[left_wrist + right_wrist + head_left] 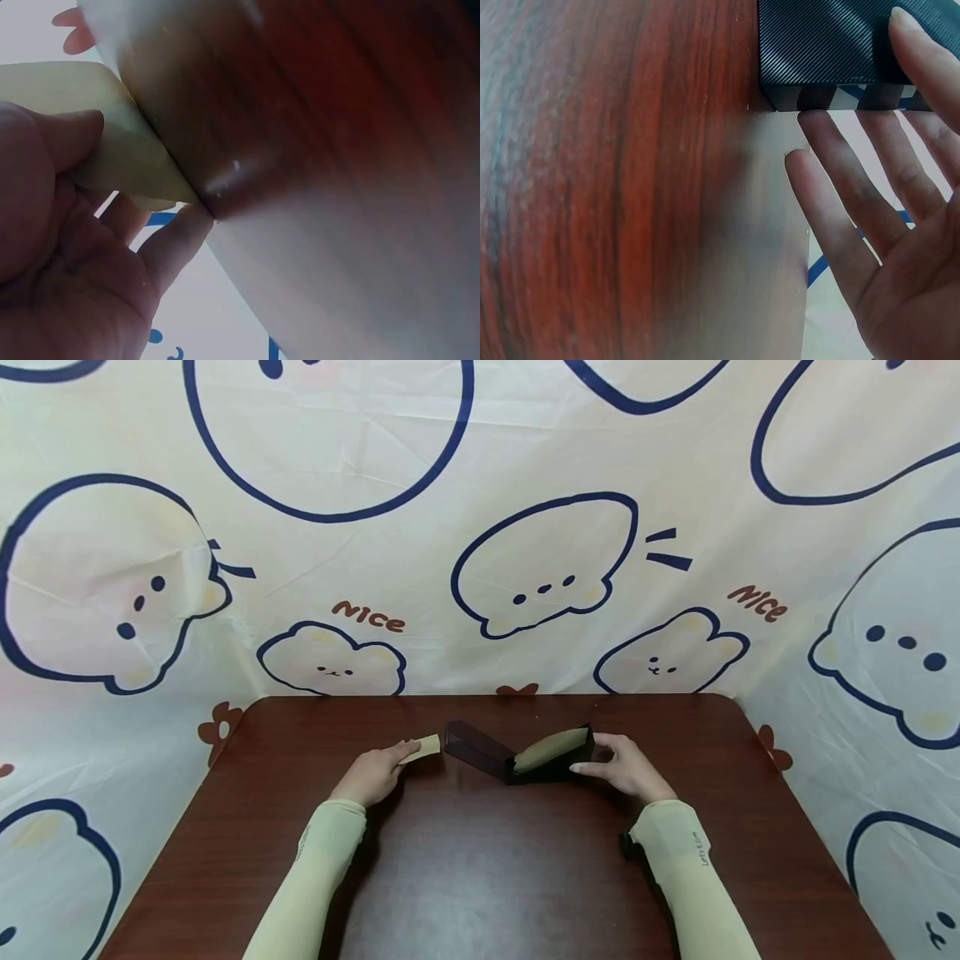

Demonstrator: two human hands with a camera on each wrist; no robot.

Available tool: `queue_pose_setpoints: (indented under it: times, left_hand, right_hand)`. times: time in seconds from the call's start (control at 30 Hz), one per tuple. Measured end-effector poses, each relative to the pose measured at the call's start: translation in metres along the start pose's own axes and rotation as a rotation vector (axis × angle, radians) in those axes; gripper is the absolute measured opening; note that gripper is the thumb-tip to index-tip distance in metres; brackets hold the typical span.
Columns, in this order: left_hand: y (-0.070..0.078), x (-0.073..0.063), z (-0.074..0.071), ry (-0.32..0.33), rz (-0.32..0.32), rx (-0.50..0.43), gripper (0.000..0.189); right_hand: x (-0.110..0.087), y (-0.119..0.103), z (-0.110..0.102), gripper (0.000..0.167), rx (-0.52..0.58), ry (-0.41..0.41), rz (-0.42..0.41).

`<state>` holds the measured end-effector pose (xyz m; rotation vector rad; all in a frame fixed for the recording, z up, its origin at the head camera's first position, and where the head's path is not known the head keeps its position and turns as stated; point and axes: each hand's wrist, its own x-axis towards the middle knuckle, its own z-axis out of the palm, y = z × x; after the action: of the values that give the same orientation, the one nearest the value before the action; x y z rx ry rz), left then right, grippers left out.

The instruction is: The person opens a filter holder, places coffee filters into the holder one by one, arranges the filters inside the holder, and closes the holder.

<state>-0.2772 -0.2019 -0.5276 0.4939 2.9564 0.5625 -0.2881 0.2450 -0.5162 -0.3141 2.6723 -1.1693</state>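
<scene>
Dark case [558,769]: stands open in a shallow V over the far half of the table [480,868], right of the middle; contact with the surface cannot be told.
Case axis: runs sideways; lid [476,750] points left and away, body points right, rising slightly.
Case finish: finely ribbed in the right wrist view.
Olive insert [552,749]: lies lengthwise along the body, following its tilt.
Pale yellow piece [427,748]: flat; points right from the left hand [371,777], free end just beside the lid, apart from it.
Left hand: pinches the piece between thumb and fingers.
Right hand [622,770]: grips the body's right end, thumb on the ribbed face, fingertips along the edge.
Sleeve [675,847], right: pale; bears small print, not clearly legible.
Backdrop [420,560]: carries outlined animals; reads "Nice" twice, in brown.
</scene>
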Motion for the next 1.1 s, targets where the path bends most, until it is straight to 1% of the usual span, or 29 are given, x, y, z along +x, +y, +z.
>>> queue_pose_setpoints:
  times: [0.23,0.47,0.57,0.63,0.7,0.8,0.97,1.1]
  left_hand:
    - [0.002,0.001,0.0,0.015,0.035,0.053,0.044]
    - [0.002,0.002,-0.004,0.032,0.01,0.056,0.039]
    - [0.002,0.004,-0.006,0.051,0.025,0.077,0.039]
    - [0.003,0.005,-0.007,0.079,0.041,0.104,0.039]
    - [0.004,0.005,-0.009,0.12,0.059,0.14,0.04]
    - [0.005,0.004,-0.013,0.183,0.074,0.167,0.04]
    - [0.008,0.005,-0.027,0.286,0.069,0.163,0.039]
    - [0.015,0.006,-0.041,0.364,0.062,0.147,0.034]
  right_hand:
    - [0.0,-0.001,0.0,0.03,0.008,0.0,-0.014]
    - [0.001,-0.001,0.0,0.026,0.0,-0.015,-0.026]
    - [0.001,0.0,0.0,0.028,0.007,-0.01,-0.014]
    - [0.0,0.0,0.0,0.029,0.003,-0.007,-0.01]
    - [0.0,0.0,-0.001,0.029,0.0,-0.005,-0.011]
    - [-0.001,0.001,-0.001,0.027,-0.001,-0.001,-0.015]
    - [-0.001,0.001,-0.001,0.027,0.006,-0.003,-0.012]
    - [-0.001,0.0,-0.002,0.027,0.005,-0.01,-0.013]
